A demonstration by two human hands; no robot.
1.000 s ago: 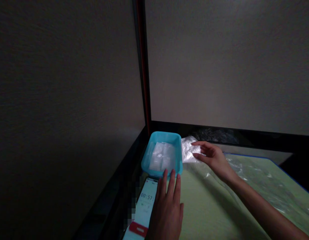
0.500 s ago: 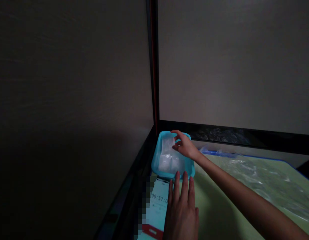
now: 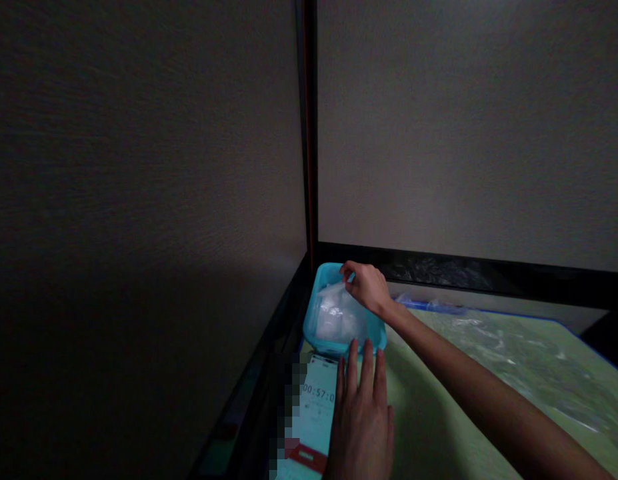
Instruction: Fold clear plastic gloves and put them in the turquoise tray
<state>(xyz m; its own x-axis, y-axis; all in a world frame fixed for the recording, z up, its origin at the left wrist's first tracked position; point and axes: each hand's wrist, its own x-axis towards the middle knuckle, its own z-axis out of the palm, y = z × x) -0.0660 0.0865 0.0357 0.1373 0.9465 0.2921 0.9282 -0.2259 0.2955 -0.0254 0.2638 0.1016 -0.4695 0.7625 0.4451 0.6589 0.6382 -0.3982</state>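
Packet (image 3: 333, 289) pinched in my right hand (image 3: 367, 285) over the blue tray (image 3: 310, 325), left hand (image 3: 361, 423) spread wide by its near rim; sloppy release could skew the flat packets (image 3: 331, 321) inside.

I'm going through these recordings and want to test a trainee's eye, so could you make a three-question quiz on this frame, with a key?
1. Short answer: Which of the hands is nearer the far edge of the blue tray?
2. True or false: The phone lies inside the blue tray.
3. Multiple choice: What colour is the surface under the clear plastic sheet? A red; B green; C black.

Key:
1. The right hand.
2. False: it lies on the tray's near side, to the left of the left hand.
3. B.
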